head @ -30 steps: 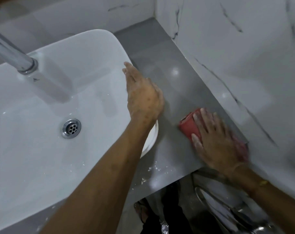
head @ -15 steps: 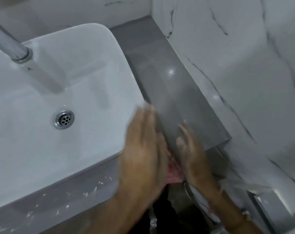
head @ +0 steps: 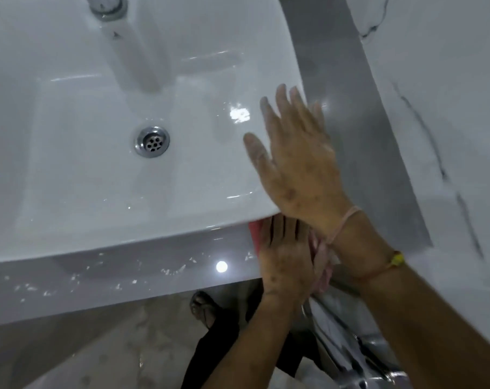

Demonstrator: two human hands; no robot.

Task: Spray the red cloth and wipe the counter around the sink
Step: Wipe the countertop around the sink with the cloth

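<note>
Both hands are at the sink's near right corner, the forearms crossing. The left hand point(head: 285, 256) lies flat, palm down, fingers straight and close together. It is pressing on the red cloth point(head: 254, 235) rather than clutching it. The cloth is mostly hidden under that hand. Only a red edge shows against the sink's point(head: 126, 240) front rim, and a paler fold on the far side of the palm. It sits on the narrow front strip of the grey table point(head: 55, 287), right at the corner. The right hand point(head: 297, 161), with a thread bracelet at the wrist, is wide open, fingers spread, holding nothing. It is over the sink's right rim, and I cannot tell whether it rests there or just hangs above.

No spray bottle is in sight, so my guess is that the spraying is done and the wiping is in hand. The front strip of the table looks like the part still owed. White flecks point(head: 176, 269) are scattered along it to the left of the cloth, while the strip on the right, by the marble wall point(head: 448, 80), looks clean.

The next move, I'd say, is a steady sweep leftward along that strip. The palm should stay flat so the cloth doesn't bunch, and tight to the sink's base so the flecks are gathered, not pushed off onto the floor.
</note>
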